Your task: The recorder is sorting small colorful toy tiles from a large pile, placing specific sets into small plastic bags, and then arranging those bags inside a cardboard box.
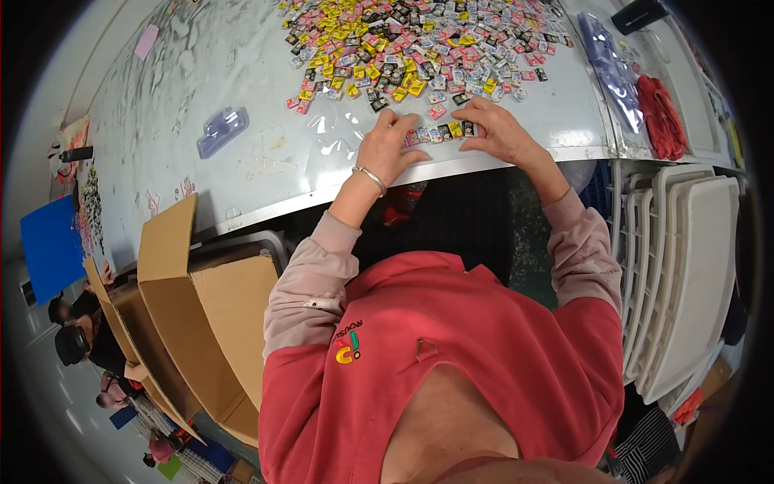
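A short row of small coloured packets (pixel 438 134) lies along the table's near edge, in pink, white, yellow and black. At its left end is my left hand (pixel 391 148), its thumb and fingers curved around that end. My right hand (pixel 497 133) closes in on the other end, thumb and fingertips against the last packets. Both hands seem to press the row between them. Just beyond, a large loose pile of the same small packets (pixel 419 52) spreads over the far part of the table. One pink packet (pixel 437 111) lies just past the row.
Clear plastic trays lie on the table (pixel 282 153): one shaped tray (pixel 222 132) at left, more (pixel 610 68) at right beside a red cloth (pixel 661 118). Open cardboard boxes (pixel 230 323) stand at lower left, stacked white trays (pixel 685 274) at right. Other people sit far left.
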Tool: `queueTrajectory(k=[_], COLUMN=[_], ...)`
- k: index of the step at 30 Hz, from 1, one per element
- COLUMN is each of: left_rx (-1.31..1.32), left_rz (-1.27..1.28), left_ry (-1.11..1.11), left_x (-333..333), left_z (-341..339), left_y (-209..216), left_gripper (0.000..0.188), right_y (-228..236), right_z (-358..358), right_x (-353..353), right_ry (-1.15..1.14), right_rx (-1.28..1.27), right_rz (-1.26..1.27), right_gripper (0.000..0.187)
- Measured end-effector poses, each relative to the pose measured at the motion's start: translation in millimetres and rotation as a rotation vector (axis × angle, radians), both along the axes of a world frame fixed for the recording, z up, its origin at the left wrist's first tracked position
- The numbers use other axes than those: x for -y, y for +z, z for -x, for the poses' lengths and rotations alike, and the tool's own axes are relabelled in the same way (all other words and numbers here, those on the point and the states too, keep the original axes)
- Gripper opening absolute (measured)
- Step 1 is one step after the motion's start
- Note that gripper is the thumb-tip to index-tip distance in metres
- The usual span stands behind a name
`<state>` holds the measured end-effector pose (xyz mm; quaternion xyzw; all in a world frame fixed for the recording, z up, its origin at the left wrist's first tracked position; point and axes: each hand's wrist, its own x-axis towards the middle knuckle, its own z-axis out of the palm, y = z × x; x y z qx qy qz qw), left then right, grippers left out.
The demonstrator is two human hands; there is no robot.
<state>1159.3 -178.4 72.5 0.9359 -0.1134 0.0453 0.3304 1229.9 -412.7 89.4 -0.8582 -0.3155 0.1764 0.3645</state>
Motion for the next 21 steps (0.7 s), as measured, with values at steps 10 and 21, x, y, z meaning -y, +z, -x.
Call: queueTrajectory(k=[10,21], left_rx=[0.073,0.057], left_rz=[-0.109,-0.148], left_ry=[0.057,0.176], left_x=[14.7,18.3], left_z=[4.8,16.9], left_y=[-3.6,-5.6], left_gripper=[0.035,0.026], right_y=[-8.7,-7.7], right_z=[3.9,28.0], right_x=[-19.1,-40.4], right_ry=[0.134,0.021], right_rx=[0.237,0.415], right_rz=[0.023,-0.007], right_gripper=[0.037,0.026])
